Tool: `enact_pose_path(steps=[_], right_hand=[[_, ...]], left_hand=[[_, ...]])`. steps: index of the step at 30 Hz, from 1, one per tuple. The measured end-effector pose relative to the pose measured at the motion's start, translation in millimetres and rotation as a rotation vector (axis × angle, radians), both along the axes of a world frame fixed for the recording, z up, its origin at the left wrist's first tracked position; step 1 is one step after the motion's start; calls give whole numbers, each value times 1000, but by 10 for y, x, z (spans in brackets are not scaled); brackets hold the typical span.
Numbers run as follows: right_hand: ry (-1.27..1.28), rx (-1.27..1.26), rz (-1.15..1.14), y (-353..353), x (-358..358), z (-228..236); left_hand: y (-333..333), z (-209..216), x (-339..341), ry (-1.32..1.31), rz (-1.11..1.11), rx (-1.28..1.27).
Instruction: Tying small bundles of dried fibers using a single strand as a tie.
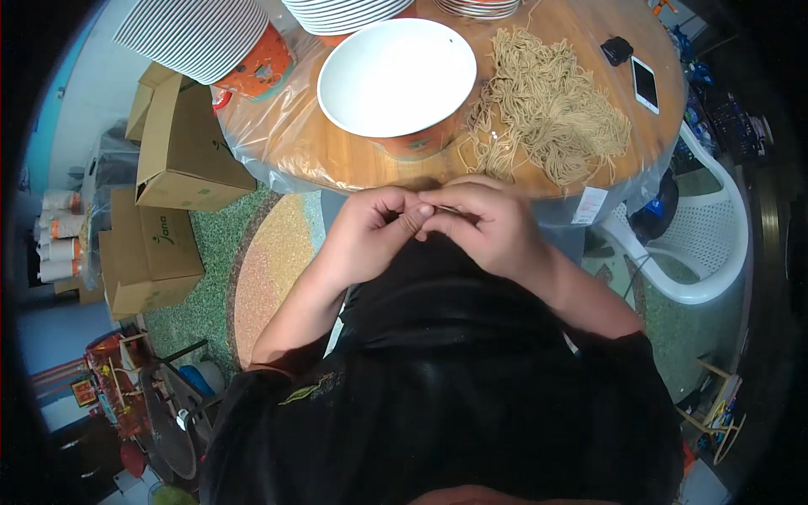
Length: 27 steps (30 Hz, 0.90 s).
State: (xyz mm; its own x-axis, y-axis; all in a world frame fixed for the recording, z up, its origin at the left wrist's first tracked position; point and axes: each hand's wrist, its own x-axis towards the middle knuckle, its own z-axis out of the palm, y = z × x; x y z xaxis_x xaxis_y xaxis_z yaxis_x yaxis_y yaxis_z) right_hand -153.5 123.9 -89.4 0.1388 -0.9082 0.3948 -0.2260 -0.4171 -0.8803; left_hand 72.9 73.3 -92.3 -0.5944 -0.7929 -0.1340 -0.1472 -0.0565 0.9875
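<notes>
My left hand (pixel 379 227) and my right hand (pixel 488 223) meet in front of my body at the near edge of the table. Thumbs and fingertips of both are pinched together, and whatever lies between them is too small or hidden to make out. Just beyond them stands a wide paper bucket (pixel 400 76), white inside and orange patterned outside. A loose heap of tan string (pixel 555 109) lies to its right, with strands spreading toward my right hand. Two tiny white bits rest beside the strands.
The round wooden table (pixel 328 164) has a clear plastic cover. Stacked paper buckets (pixel 198 38) stand far left. A white phone (pixel 645 86) and a small black object (pixel 617 50) lie at right. Cardboard boxes (pixel 189 151) sit on the left floor; a white plastic chair (pixel 715 227) stands right.
</notes>
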Motion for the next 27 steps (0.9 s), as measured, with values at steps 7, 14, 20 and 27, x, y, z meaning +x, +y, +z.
enact_pose_path(steps=[7, 14, 20, 27], right_hand=[[131, -34, -133, -77, -153, -31], [15, 104, -151, -57, -129, -129], [1, -16, -74, -37, -39, -52], [-56, -42, -6, -27, 28, -198]], left_hand=[[-44, -15, 123, -78, -10, 76], [31, -129, 111, 44, 72, 19], [56, -103, 90, 0, 9, -10], [42, -5, 54, -45, -85, -39]])
